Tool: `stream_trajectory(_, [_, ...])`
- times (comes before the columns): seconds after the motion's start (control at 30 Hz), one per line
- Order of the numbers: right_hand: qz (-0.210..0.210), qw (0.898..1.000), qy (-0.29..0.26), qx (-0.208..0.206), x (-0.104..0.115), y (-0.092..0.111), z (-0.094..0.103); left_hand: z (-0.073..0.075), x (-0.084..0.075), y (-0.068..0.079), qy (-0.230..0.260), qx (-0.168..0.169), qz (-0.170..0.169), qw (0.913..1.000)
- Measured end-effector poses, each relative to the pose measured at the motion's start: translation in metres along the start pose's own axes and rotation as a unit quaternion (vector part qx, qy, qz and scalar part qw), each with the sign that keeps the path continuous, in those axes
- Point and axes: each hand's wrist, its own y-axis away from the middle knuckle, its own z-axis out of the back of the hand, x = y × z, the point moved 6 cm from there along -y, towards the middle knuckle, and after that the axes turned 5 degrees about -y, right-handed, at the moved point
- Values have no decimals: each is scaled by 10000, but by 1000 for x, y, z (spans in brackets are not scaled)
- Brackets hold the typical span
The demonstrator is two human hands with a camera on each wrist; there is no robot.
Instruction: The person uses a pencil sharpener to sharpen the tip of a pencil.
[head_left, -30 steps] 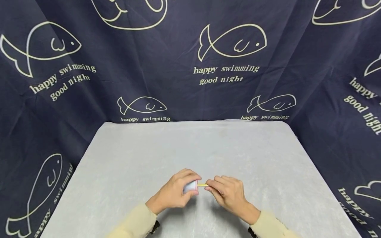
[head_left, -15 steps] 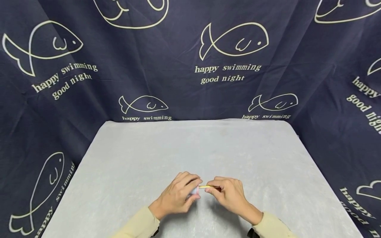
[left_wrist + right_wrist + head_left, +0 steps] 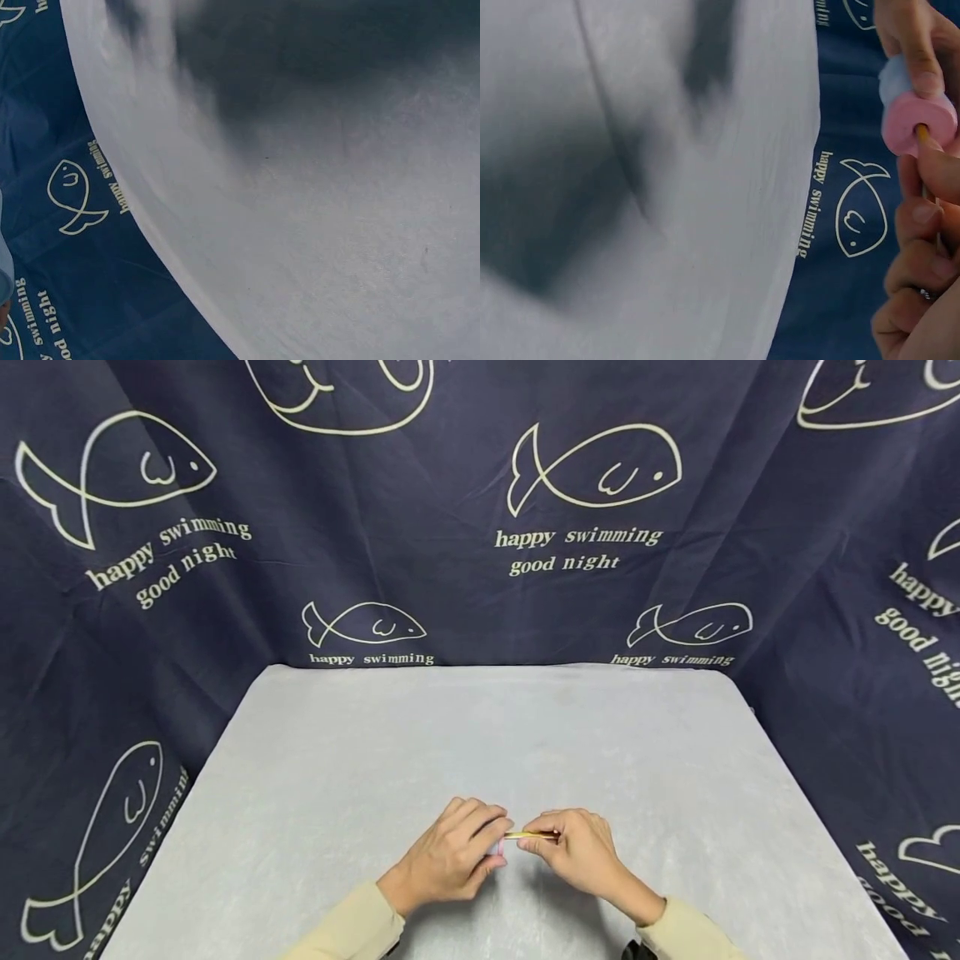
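My left hand [image 3: 442,860] grips a small round pencil sharpener [image 3: 495,849], pale blue with a pink end, its fingers wrapped over most of the body. Coming from the right, my right hand [image 3: 583,853] pinches a thin yellow pencil [image 3: 514,836] between thumb and fingers. In the right wrist view the pencil's end sits in the hole of the sharpener's pink face [image 3: 901,124]. The pencil's tip is hidden inside. Only a sliver of the pale blue body [image 3: 4,262] shows at the left edge of the left wrist view.
Both hands are over the near middle part of a table with a light grey cover [image 3: 480,735]. Dark blue curtains [image 3: 465,510] printed with fish and lettering surround its back and sides. Pale sleeves [image 3: 352,922] cover the forearms.
My left hand has rolled over the sharpener, so less of its blue body shows. The right fingers have shifted, exposing more of the pencil, which stays in the sharpener.
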Motion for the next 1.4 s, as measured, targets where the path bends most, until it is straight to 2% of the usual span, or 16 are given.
stream_trajectory(0.13, [-626,9962,-309,519,-8,-1,-2,-1,-4,-1,-232,-63,-246,9994])
stream_trajectory(0.27, [-582,9958,-247,666,-8,-2,-3,-2,0,0,-199,37,-153,9997])
stream_trajectory(0.4, [-21,9987,67,509,-3,-1,-2,-3,10,0,62,278,231,9993])
stream_trajectory(0.5, [562,9970,479,230,1,2,-2,-5,19,0,338,441,670,9962])
stream_trajectory(0.67, [1352,9850,1033,-274,3,7,-2,-7,28,0,678,600,1265,9878])
stream_trajectory(0.83, [1864,9712,1366,-586,2,10,-1,-9,33,-1,999,793,1658,9779])
stream_trajectory(0.9, [2038,9645,1562,-612,1,10,-1,-11,35,0,1301,982,1908,9680])
stream_trajectory(0.97, [2234,9568,1765,-586,1,11,-3,-12,39,1,1774,1255,2284,9490])
stream_trajectory(1.0, [2343,9526,1860,-564,0,12,-4,-13,41,1,2054,1417,2501,9355])
stream_trajectory(1.07, [2614,9423,2017,-559,1,13,-5,-15,45,3,2615,1729,2940,9029])
stream_trajectory(1.13, [2875,9313,2142,-641,2,14,-6,-16,47,4,3066,1943,3246,8734])
stream_trajectory(1.2, [3130,9192,2246,-818,4,15,-6,-16,49,4,3354,2063,3399,8541])
stream_trajectory(1.4, [3572,8874,2475,-1541,12,14,-1,-17,51,2,3699,2207,3519,8311])
